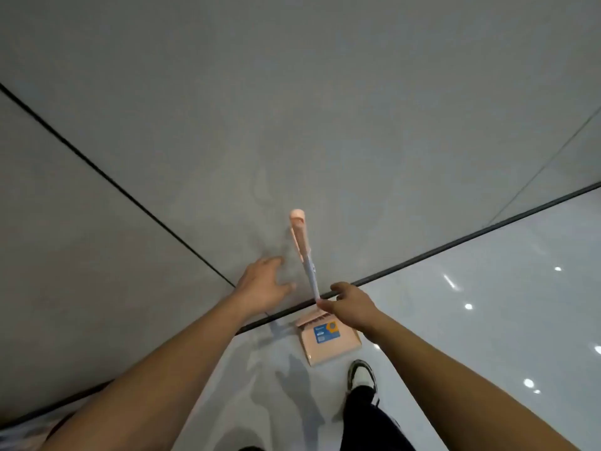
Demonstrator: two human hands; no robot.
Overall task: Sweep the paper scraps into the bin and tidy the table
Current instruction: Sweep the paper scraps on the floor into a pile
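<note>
Dustpan [328,340] — flat pink plastic, slim-handled — pinched by right hand [353,309]; left hand [263,283] spread, grip empty.

Grey wall [292,92], glossy floor [487,320], black-and-white shoe [361,374], dark trouser leg [367,418]

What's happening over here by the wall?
A person is standing by the wall with a pink long-handled dustpan resting on the glossy floor. The right hand is at the bottom of its handle, apparently holding it, while the left hand reaches toward it, fingers spread. No paper scraps are visible.
</note>
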